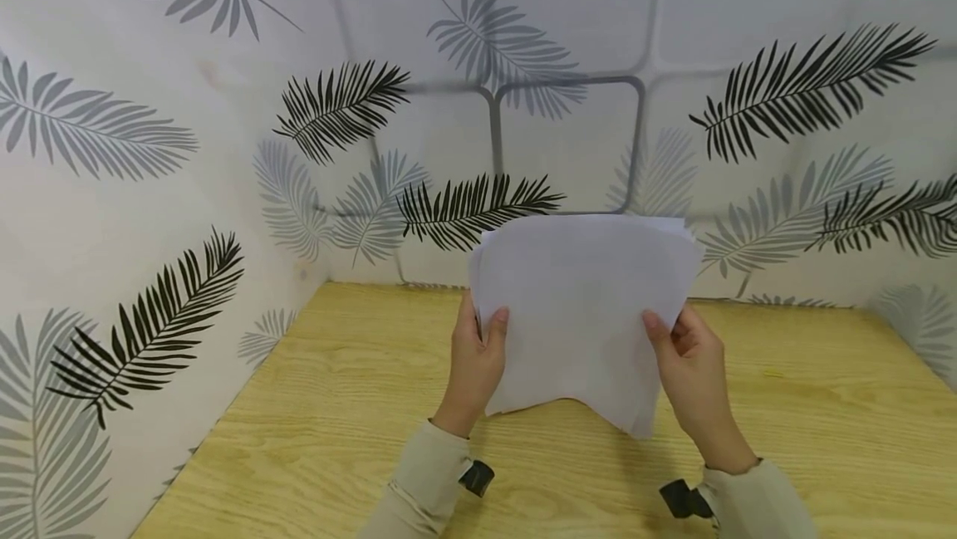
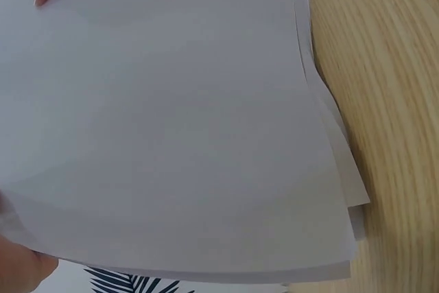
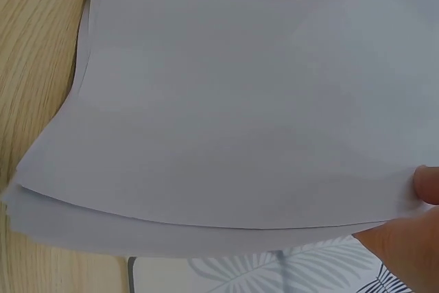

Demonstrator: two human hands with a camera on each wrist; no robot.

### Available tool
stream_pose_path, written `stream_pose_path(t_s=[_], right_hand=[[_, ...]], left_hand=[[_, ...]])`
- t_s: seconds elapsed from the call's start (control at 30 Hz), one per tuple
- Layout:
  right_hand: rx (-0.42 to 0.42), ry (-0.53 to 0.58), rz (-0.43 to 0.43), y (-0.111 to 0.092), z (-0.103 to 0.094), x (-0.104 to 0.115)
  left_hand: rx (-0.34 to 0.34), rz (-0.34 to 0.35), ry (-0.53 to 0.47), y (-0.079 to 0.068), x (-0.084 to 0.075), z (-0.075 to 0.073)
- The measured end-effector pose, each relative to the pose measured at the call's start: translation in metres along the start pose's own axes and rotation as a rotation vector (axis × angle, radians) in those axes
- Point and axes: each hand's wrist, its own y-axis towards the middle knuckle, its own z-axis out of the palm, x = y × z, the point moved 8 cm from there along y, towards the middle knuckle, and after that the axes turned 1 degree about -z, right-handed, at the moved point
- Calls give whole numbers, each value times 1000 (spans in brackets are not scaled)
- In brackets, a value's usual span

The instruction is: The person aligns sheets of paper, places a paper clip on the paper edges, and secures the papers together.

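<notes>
Several sheets of white paper (image 1: pixel 579 315) are held up above the table in a loose, uneven stack, their edges fanned slightly out of line. My left hand (image 1: pixel 477 369) grips the stack's left edge, thumb on the front face and fingers behind. At the opposite edge my right hand (image 1: pixel 694 377) pinches the sheets the same way. The lower edge of the paper (image 2: pixel 171 114) bows in a curve, and offset corners show in the left wrist view. In the right wrist view, sheets beneath the top paper (image 3: pixel 226 121) stick out along the near side.
A wood-grain table (image 1: pixel 314 406) lies under the hands. Behind it and at the left stands a pale wall covering (image 1: pixel 247 149) printed with grey and black feather-like leaves. Dark devices (image 1: pixel 477 478) are strapped at both wrists.
</notes>
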Motion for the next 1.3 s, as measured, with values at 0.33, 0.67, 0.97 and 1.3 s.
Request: stream_pose_path(t_s=[0.33, 0.67, 0.97, 1.3], right_hand=[[40, -37, -5, -2, 3, -4], [68, -88, -8, -2, 8, -10], [116, -119, 170, -1, 9, -30], [156, -93, 186, 4, 7, -32]], left_hand=[[18, -82, -36, -3, 12, 6], [59, -153, -74, -5, 26, 13], [112, -218, -78, 1, 34, 14], [211, -214, -48, 9, -2, 6]])
